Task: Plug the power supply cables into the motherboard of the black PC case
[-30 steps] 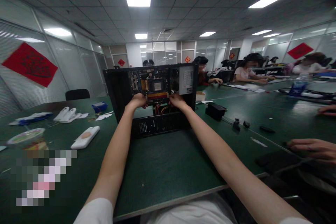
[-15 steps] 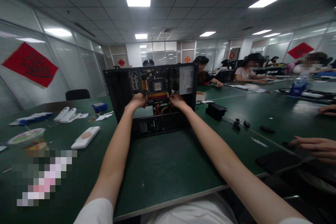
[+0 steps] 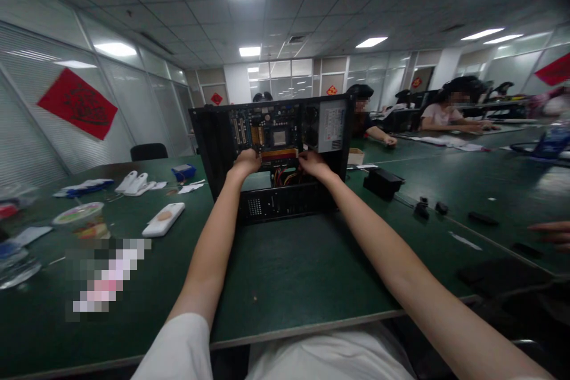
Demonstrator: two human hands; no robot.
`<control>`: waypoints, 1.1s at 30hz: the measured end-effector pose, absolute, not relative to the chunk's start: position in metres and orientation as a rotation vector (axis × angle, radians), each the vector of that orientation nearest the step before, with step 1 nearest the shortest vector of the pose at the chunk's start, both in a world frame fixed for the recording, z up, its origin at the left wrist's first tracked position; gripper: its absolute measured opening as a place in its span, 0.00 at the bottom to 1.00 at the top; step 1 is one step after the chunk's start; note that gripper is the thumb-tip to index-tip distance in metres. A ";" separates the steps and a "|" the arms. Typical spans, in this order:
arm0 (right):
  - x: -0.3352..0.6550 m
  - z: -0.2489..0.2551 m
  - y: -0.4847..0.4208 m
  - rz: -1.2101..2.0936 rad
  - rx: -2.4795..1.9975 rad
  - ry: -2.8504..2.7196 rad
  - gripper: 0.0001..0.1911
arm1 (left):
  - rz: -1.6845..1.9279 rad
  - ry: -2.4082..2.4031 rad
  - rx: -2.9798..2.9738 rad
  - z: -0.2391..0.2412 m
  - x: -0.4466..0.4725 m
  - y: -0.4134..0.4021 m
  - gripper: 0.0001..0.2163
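Observation:
An open black computer case (image 3: 214,142) stands on the green table (image 3: 285,267), its motherboard (image 3: 267,130) facing me. Both my arms reach into it. My left hand (image 3: 246,161) is closed at the left end of a yellow and red memory slot strip (image 3: 279,155). At the strip's right end my right hand (image 3: 312,163) is closed too, above a bundle of red and yellow wires (image 3: 285,178). What the fingers press or hold is too small to make out. A silver power supply (image 3: 332,126) fills the case's upper right corner.
A white phone (image 3: 164,219), a snack bowl (image 3: 78,214) and white items (image 3: 133,183) lie to the left. A black box (image 3: 383,182) and small black parts (image 3: 427,208) lie to the right. Another person's hand (image 3: 552,231) rests at the right edge; several people sit at the far tables.
The head camera has turned a little left and down, so everything sits further right in view. My hands stay at the two ends of the slot strip.

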State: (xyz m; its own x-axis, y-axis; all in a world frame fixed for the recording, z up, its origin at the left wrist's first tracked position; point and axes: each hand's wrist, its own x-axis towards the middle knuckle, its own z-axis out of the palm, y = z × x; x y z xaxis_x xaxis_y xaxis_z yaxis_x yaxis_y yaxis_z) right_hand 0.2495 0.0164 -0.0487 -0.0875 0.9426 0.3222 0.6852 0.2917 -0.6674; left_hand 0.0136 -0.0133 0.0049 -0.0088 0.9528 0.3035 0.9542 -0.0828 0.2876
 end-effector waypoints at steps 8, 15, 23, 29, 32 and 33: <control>0.253 -0.055 -0.002 -0.198 -1.529 -2.088 0.20 | -0.443 -2.080 -2.219 -0.014 0.029 -0.038 0.15; 0.302 -0.081 -0.049 -0.760 -1.329 -2.506 0.26 | -0.535 -1.764 -2.334 -0.058 0.037 -0.074 0.31; 0.301 -0.100 -0.074 -0.859 -1.339 -2.454 0.17 | -0.663 -1.656 -2.246 -0.062 0.033 -0.069 0.27; 0.264 -0.089 -0.104 -0.857 -1.511 -2.437 0.19 | -0.965 -1.795 -2.089 -0.066 0.009 -0.040 0.26; 0.245 -0.086 -0.125 -0.818 -1.497 -2.450 0.19 | -1.116 -1.882 -1.981 -0.070 -0.008 -0.025 0.25; 0.237 -0.085 -0.133 -0.800 -1.489 -2.450 0.19 | -1.166 -1.909 -1.949 -0.071 -0.015 -0.020 0.25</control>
